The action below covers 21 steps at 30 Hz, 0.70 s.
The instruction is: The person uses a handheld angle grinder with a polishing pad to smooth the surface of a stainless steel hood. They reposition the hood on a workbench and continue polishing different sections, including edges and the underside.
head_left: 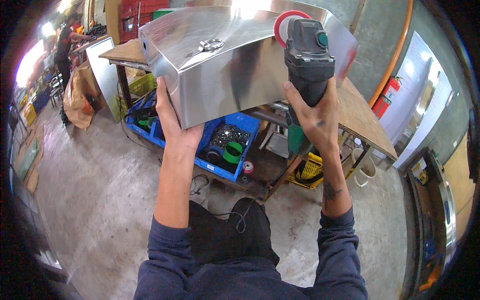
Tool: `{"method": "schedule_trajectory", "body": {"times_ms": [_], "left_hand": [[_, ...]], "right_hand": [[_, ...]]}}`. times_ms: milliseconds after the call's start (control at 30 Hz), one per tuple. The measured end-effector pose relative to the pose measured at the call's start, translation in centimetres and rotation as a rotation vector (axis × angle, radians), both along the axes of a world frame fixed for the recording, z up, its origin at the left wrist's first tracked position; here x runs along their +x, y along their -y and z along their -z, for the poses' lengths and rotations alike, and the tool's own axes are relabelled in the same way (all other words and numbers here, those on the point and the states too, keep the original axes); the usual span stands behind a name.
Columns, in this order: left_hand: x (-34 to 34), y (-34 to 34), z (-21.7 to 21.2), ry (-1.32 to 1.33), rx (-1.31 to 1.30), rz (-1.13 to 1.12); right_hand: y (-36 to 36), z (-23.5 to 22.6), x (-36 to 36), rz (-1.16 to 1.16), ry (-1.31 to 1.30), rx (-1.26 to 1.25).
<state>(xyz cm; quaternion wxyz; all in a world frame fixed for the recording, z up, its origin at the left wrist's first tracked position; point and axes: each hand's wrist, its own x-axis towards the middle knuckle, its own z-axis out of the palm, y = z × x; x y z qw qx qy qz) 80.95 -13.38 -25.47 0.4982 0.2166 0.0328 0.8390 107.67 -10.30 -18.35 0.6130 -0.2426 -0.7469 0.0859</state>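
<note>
From the head camera, the person's left hand (176,122) grips the lower front edge of a polished stainless steel box (220,65), fingers wrapped onto its face. The box rests on a wooden surface (361,120). The right hand (314,116) is clenched around a green and black angle grinder (306,70), whose disc (286,24) meets the box's top. A blue parts bin (227,145) sits below.

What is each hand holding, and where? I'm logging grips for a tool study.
The left hand grips the steel box at its lower front edge; the right hand wraps the angle grinder around its body.
</note>
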Motion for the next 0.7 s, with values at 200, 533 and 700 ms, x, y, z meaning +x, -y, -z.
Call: {"method": "schedule_trajectory", "body": {"times_ms": [200,533,700], "left_hand": [[0.7,0.4,-0.5,-0.019,-0.032,-0.039],[0.9,0.6,-0.7,-0.048,-0.046,-0.038],[1.0,0.7,-0.9,-0.055,-0.034,-0.036]], "right_hand": [[0.6,0.3,-0.1,0.023,0.022,-0.027],[1.8,0.7,-0.6,-0.017,0.033,-0.049],[2.4,0.9,-1.0,-0.035,0.03,-0.07]]}}
